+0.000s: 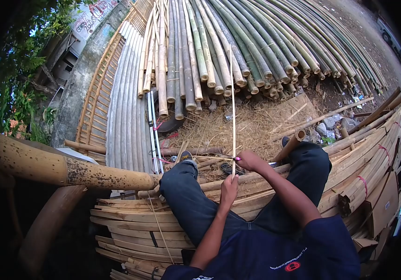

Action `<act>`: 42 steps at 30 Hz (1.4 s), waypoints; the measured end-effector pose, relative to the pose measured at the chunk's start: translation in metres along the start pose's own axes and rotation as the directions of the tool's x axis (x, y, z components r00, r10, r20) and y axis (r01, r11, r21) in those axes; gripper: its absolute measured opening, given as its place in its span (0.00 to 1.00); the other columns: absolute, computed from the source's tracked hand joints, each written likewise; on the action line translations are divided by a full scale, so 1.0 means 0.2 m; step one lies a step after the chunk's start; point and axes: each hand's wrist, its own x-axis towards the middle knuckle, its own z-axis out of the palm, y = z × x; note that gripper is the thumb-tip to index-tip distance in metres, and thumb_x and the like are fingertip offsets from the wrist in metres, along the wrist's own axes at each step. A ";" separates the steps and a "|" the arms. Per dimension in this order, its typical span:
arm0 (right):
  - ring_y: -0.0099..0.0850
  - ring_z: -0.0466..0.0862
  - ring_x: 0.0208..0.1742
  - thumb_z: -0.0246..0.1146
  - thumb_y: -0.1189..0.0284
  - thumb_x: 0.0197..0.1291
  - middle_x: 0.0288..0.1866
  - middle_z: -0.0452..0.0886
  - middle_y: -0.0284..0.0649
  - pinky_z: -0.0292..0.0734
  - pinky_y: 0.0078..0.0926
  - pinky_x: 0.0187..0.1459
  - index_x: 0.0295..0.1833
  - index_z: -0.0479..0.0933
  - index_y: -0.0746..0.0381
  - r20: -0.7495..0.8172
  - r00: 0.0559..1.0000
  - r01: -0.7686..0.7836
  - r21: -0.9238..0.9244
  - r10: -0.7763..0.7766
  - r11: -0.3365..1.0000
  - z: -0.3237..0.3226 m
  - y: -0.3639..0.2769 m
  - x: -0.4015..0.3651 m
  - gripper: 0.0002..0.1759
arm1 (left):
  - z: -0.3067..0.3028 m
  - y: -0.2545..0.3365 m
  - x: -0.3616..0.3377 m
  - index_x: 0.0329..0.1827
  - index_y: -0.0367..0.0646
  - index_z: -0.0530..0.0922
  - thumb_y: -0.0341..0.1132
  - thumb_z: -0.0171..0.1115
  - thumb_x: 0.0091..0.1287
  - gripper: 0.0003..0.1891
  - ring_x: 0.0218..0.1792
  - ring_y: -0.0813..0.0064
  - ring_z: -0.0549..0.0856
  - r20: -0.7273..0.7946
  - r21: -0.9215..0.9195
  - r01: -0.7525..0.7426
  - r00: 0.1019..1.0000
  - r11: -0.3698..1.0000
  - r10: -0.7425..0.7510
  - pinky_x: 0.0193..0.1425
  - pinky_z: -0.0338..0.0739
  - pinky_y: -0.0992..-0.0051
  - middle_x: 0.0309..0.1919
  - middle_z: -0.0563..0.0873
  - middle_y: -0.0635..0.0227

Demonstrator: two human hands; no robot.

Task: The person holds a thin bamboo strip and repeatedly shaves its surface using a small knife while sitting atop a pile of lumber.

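A long, thin bamboo strip [233, 116] stands up in front of me, running from my lap toward the stacked poles. My left hand [229, 190] is closed around its lower end. Just above, my right hand [251, 161] is closed on a small tool [238, 159] with a pink part and a dark part, held against the strip. Its blade or tip is too small to make out. A thin pale sliver [212, 157] sticks out to the left from where tool and strip meet.
I sit on stacked split bamboo slats [140, 217]. A thick bamboo pole [74, 170] juts in at left. Ahead lie many bamboo poles [228, 42] above shavings-covered ground [261, 116]. Corrugated sheets [126, 102] and a bamboo ladder [99, 84] lean at the left wall.
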 end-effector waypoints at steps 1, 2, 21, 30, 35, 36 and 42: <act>0.54 0.81 0.35 0.58 0.66 0.48 0.29 0.80 0.57 0.76 0.48 0.41 0.28 0.79 0.67 -0.001 1.000 -0.004 0.002 0.004 1.000 0.00 0.00 0.00 0.13 | 0.00 0.00 0.00 0.28 0.44 0.66 0.39 0.51 0.72 0.14 0.10 0.88 0.62 0.000 0.000 0.001 1.000 1.000 -0.001 0.11 0.53 0.81 0.13 0.62 0.80; 0.54 0.81 0.35 0.58 0.66 0.48 0.29 0.80 0.57 0.76 0.48 0.41 0.28 0.79 0.67 -0.001 1.000 -0.004 0.002 0.004 1.000 0.01 0.01 0.00 0.13 | 0.00 -0.01 0.00 0.28 0.44 0.66 0.39 0.51 0.72 0.14 0.10 0.88 0.62 0.001 0.000 0.002 1.000 1.000 -0.002 0.11 0.53 0.81 0.13 0.62 0.80; 0.54 0.81 0.36 0.58 0.66 0.48 0.30 0.80 0.57 0.76 0.47 0.41 0.29 0.80 0.66 0.021 0.999 -0.029 -0.017 0.029 0.999 -0.01 -0.01 0.00 0.13 | 0.00 0.05 -0.02 0.28 0.44 0.66 0.39 0.52 0.72 0.14 0.11 0.88 0.63 0.019 -0.046 0.050 0.999 0.998 -0.049 0.12 0.53 0.81 0.13 0.62 0.80; 0.54 0.81 0.36 0.58 0.67 0.47 0.30 0.80 0.57 0.76 0.47 0.41 0.29 0.80 0.66 0.027 0.999 -0.031 -0.013 0.032 0.999 -0.02 -0.02 -0.01 0.12 | 0.01 0.03 -0.01 0.28 0.44 0.65 0.39 0.52 0.72 0.13 0.10 0.88 0.62 0.017 -0.022 0.025 1.000 0.999 -0.025 0.12 0.52 0.81 0.13 0.62 0.80; 0.54 0.81 0.36 0.58 0.67 0.47 0.30 0.80 0.58 0.76 0.47 0.41 0.29 0.80 0.66 0.025 0.999 -0.042 -0.021 0.043 0.999 -0.02 -0.03 -0.01 0.13 | 0.01 0.02 -0.01 0.29 0.44 0.66 0.39 0.52 0.72 0.13 0.10 0.89 0.61 0.012 -0.030 0.026 1.000 0.999 -0.025 0.12 0.52 0.81 0.13 0.62 0.80; 0.55 0.81 0.36 0.58 0.66 0.47 0.30 0.80 0.58 0.76 0.47 0.41 0.29 0.80 0.66 0.025 0.999 -0.047 -0.022 0.047 0.999 -0.02 -0.03 -0.01 0.13 | 0.01 0.02 -0.01 0.29 0.44 0.66 0.39 0.52 0.72 0.13 0.10 0.89 0.61 0.012 -0.031 0.026 1.000 0.999 -0.026 0.12 0.52 0.81 0.13 0.62 0.80; 0.55 0.81 0.35 0.58 0.66 0.47 0.30 0.80 0.58 0.76 0.47 0.41 0.29 0.80 0.66 0.027 0.999 -0.037 -0.017 0.037 0.999 -0.02 -0.02 -0.01 0.13 | 0.01 0.00 0.00 0.30 0.44 0.67 0.38 0.52 0.72 0.12 0.10 0.89 0.61 0.009 -0.005 0.004 1.000 1.000 -0.004 0.12 0.52 0.81 0.13 0.61 0.81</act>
